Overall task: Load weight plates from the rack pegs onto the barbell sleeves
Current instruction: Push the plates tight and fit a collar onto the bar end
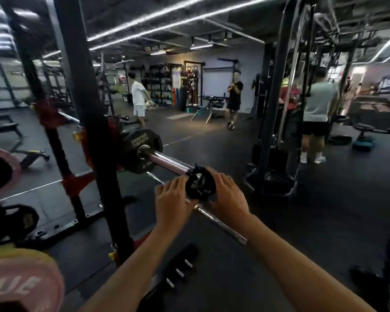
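step: seat small black plate (200,187) on barbell sleeve (169,162) end | advice: keep bore square to the sleeve, push evenly from both sides toward the black plate (142,149) already loaded | left hand (171,200) fingers curled round plate's left edge | right hand (229,194) fingers curled over right edge

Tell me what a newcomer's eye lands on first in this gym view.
First, the two hands at centre: the left hand and right hand grip a small black plate at the near end of the chrome barbell sleeve. Further up the sleeve sits a larger black plate, beside the black rack upright. Pink plates crowd the lower left corner.
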The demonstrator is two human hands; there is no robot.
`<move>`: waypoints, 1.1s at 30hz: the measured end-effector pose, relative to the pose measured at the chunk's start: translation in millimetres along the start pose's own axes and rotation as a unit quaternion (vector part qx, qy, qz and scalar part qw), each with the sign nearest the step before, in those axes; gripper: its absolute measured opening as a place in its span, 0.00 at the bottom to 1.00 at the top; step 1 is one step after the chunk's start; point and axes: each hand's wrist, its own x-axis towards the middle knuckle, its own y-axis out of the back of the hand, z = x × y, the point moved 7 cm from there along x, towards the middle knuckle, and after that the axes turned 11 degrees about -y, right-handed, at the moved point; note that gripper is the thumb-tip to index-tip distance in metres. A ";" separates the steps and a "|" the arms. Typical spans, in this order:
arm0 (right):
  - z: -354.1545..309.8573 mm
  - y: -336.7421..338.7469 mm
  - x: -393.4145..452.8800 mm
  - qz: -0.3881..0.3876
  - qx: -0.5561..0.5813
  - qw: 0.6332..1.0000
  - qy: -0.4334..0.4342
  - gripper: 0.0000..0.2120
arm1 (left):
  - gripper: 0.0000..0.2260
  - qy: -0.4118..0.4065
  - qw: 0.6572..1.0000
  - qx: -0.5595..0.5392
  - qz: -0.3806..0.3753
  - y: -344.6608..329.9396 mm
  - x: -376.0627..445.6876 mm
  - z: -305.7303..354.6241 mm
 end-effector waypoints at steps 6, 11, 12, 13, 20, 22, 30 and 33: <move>27.0 -22.7 30.7 -0.016 0.053 0.996 0.071 0.48 | 0.32 0.024 0.998 0.052 0.010 -17.4 2.2 5.1; 40.7 -37.2 54.9 -0.058 0.118 0.983 0.129 0.52 | 0.29 0.050 0.993 0.107 0.007 -33.2 6.4 19.5; 39.5 -40.7 58.9 -0.067 0.128 0.979 0.143 0.49 | 0.29 0.069 0.990 0.119 0.003 -35.6 5.2 18.2; 38.4 -43.1 61.5 -0.071 0.136 0.976 0.157 0.47 | 0.28 0.088 0.988 0.129 0.001 -37.9 3.3 16.9; 23.3 -70.0 91.1 -0.109 0.154 0.955 0.228 0.47 | 0.25 0.156 0.969 0.185 -0.039 -48.7 7.2 -4.6; 16.1 -79.5 103.7 -0.115 0.155 0.950 0.245 0.44 | 0.24 0.165 0.966 0.192 -0.060 -53.7 12.6 -20.7; -18.2 -133.7 163.6 -0.118 0.127 0.947 0.270 0.34 | 0.18 0.162 0.974 0.156 -0.018 -74.5 33.8 -97.6; -33.9 -155.1 185.0 -0.135 0.113 0.944 0.281 0.35 | 0.20 0.174 0.972 0.156 -0.015 -85.6 40.2 -129.5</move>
